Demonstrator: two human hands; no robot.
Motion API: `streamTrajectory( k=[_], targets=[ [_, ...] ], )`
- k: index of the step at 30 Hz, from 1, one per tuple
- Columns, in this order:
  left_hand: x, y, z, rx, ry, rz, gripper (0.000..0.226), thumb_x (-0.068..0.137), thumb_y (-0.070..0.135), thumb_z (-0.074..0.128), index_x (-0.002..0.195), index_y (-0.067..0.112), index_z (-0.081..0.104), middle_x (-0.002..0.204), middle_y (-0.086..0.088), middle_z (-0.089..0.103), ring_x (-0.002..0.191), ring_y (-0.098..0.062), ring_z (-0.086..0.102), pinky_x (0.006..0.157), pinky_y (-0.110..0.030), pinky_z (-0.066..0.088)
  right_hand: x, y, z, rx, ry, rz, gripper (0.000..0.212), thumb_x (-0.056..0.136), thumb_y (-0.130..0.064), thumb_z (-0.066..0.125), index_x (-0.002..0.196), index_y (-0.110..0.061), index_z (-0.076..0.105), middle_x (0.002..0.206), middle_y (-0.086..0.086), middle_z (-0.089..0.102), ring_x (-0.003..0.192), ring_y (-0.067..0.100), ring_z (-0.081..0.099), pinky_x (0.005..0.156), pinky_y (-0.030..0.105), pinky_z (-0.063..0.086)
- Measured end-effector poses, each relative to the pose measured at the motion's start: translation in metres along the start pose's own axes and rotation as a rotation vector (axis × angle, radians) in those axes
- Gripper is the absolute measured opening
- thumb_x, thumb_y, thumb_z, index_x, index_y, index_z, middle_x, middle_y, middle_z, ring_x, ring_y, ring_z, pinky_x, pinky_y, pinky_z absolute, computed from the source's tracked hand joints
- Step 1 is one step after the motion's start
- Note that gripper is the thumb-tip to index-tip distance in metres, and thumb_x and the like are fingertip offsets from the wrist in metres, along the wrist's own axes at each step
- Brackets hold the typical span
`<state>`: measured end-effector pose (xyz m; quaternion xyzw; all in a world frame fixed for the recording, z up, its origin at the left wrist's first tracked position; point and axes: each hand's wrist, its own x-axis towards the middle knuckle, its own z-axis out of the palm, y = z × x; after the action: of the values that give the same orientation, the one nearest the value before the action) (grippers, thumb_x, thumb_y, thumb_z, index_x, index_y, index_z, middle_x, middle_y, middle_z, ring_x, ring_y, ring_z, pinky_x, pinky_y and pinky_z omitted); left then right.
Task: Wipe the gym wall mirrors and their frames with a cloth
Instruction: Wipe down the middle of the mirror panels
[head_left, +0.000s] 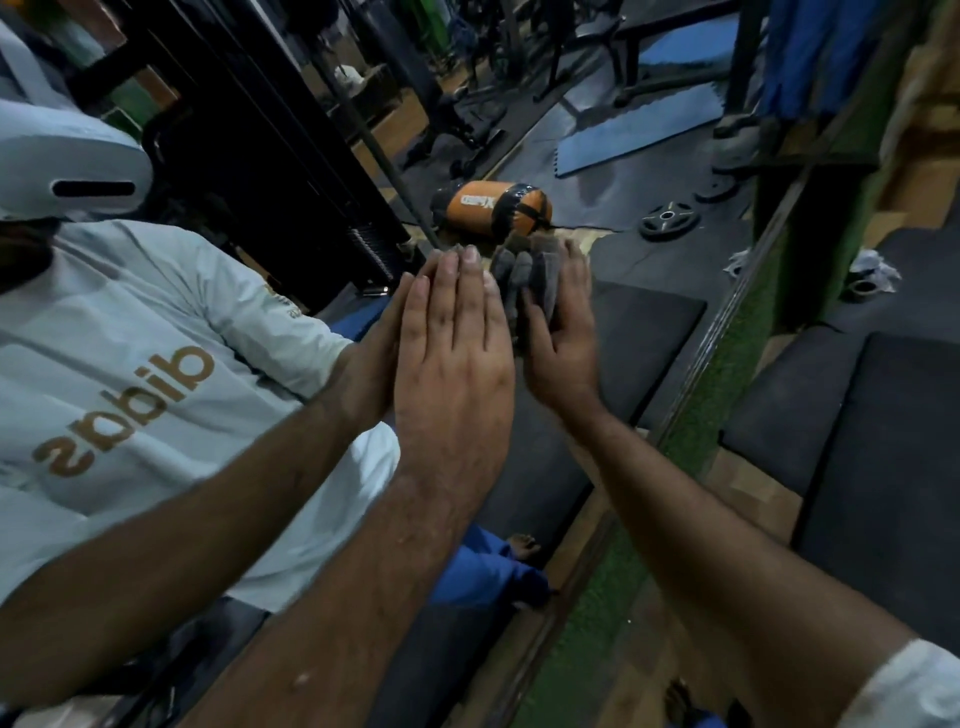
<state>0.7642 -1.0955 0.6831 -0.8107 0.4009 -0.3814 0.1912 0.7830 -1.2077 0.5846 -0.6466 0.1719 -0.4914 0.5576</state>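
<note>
I face the wall mirror (639, 171), which fills the left and middle of the head view. Its dark frame (693, 366) runs diagonally from upper right to bottom centre. My left hand (452, 358) lies flat on the glass with straight fingers, touching its own reflection. Just right of it, my right hand (563, 343) grips a bunched grey cloth (511, 275) and holds it against the glass. The cloth sticks out above my fingers. My reflection in a pale T-shirt shows at the left.
A green strip (727, 384) borders the frame, with black floor mats (872, 426) to the right. Reflected in the glass are an orange bag (496, 205), a weight plate (667, 218), blue mats and a black machine. A crumpled white object (875, 265) lies on the floor at far right.
</note>
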Motion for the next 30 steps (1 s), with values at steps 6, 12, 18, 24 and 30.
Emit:
streamTrajectory(
  k=[6, 12, 18, 24, 30],
  targets=[
    [0.013, 0.01, 0.012, -0.058, 0.067, 0.019, 0.06, 0.102, 0.017, 0.041, 0.156, 0.0, 0.024, 0.166, -0.023, 0.017, 0.155, -0.036, 0.011, 0.127, -0.049, 0.008, 0.02, 0.042, 0.002, 0.154, 0.215, 0.565, 0.086, 0.086, -0.067, 0.041, 0.16, -0.024, 0.036, 0.166, 0.007, 0.034, 0.155, 0.024, 0.028, 0.125, 0.051, 0.028],
    [0.038, 0.029, 0.023, -0.13, 0.129, 0.011, 0.057, 0.102, 0.014, 0.037, 0.155, -0.001, 0.024, 0.165, -0.022, 0.02, 0.155, -0.036, 0.012, 0.127, -0.049, 0.003, 0.04, 0.017, -0.012, 0.074, 0.06, 0.069, 0.063, 0.104, -0.04, 0.048, 0.162, -0.026, 0.027, 0.169, 0.001, 0.025, 0.159, 0.02, 0.02, 0.129, 0.046, 0.022],
    [0.048, 0.039, 0.028, -0.195, 0.04, 0.034, 0.065, 0.095, 0.017, 0.035, 0.156, -0.002, 0.024, 0.165, -0.023, 0.018, 0.155, -0.038, 0.007, 0.125, -0.052, -0.002, 0.074, 0.087, -0.014, 0.183, 0.24, 0.546, 0.089, 0.078, -0.073, 0.042, 0.157, -0.031, 0.039, 0.163, 0.006, 0.039, 0.151, 0.025, 0.036, 0.123, 0.052, 0.032],
    [0.087, 0.053, 0.031, -0.209, 0.103, 0.015, 0.06, 0.099, 0.015, 0.035, 0.155, -0.002, 0.024, 0.165, -0.024, 0.02, 0.155, -0.036, 0.011, 0.126, -0.05, -0.002, 0.1, 0.035, -0.033, 0.02, 0.074, -0.065, 0.061, 0.105, -0.037, 0.046, 0.161, -0.026, 0.025, 0.171, 0.004, 0.021, 0.161, 0.026, 0.013, 0.13, 0.047, 0.017],
    [0.129, 0.082, 0.038, -0.213, 0.101, -0.017, 0.061, 0.099, 0.015, 0.039, 0.156, -0.002, 0.025, 0.165, -0.023, 0.019, 0.155, -0.036, 0.011, 0.127, -0.049, 0.001, 0.147, 0.112, -0.05, 0.187, 0.221, 0.538, 0.076, 0.089, -0.066, 0.045, 0.158, -0.033, 0.037, 0.165, 0.004, 0.037, 0.153, 0.023, 0.033, 0.124, 0.054, 0.031]
  ],
)
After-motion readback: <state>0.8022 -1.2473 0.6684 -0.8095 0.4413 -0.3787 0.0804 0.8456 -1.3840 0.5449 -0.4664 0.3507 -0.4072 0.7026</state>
